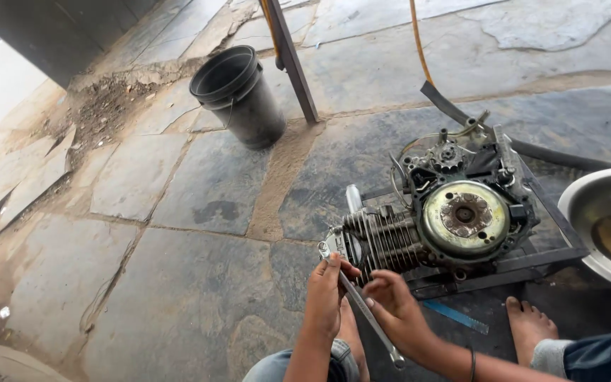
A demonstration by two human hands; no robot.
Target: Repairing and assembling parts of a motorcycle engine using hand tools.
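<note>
the long metal wrench (362, 305) runs slantwise from the finned cylinder end of the engine (433, 219) down toward you, its ring end against the engine. your left hand (328, 286) is closed round its upper part and your right hand (390, 301) grips the shaft lower down. the engine lies on a dark metal frame (546, 233) on the stone floor (178, 212), with a steel bowl (606, 212) just to its right and a black bucket (238, 95) well apart behind.

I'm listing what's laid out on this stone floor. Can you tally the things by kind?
Engine: 1
Spanner: 1
Black bucket: 1
Metal bowl: 1
Total: 4
</note>
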